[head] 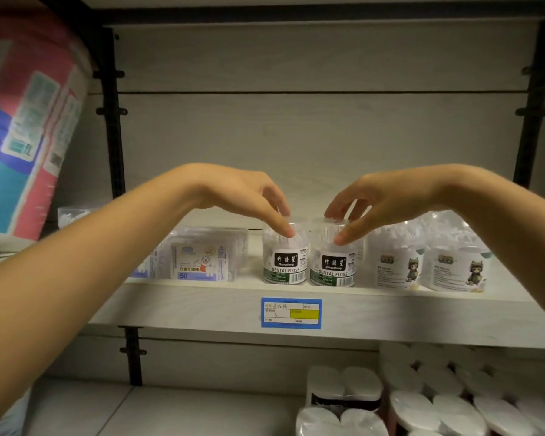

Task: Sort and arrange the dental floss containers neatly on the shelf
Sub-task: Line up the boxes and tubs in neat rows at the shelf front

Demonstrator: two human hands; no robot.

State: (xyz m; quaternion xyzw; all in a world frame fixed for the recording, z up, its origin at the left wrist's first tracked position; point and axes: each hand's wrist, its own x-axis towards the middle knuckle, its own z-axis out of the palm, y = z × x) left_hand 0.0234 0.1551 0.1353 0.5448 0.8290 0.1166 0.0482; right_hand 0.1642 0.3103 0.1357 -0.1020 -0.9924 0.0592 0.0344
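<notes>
Two clear round dental floss jars with black and green labels stand side by side at the front of the white shelf [202, 306]. My left hand [246, 193] comes down over the left jar [284, 262], its fingers pinching the lid and upper wall. My right hand [387, 199] grips the top of the right jar [332, 265] the same way. Both jars are upright and rest on the shelf. A flat clear floss-pick box [202, 256] with a cartoon label lies to their left. Two floss bags [394, 262] with cat pictures stand to their right.
A blue price tag [291, 313] is stuck to the shelf's front edge. Black uprights [115, 143] frame the bay on both sides. A large pink and blue pack [29, 127] leans at the left. Wrapped paper rolls [422, 398] fill the lower right shelf.
</notes>
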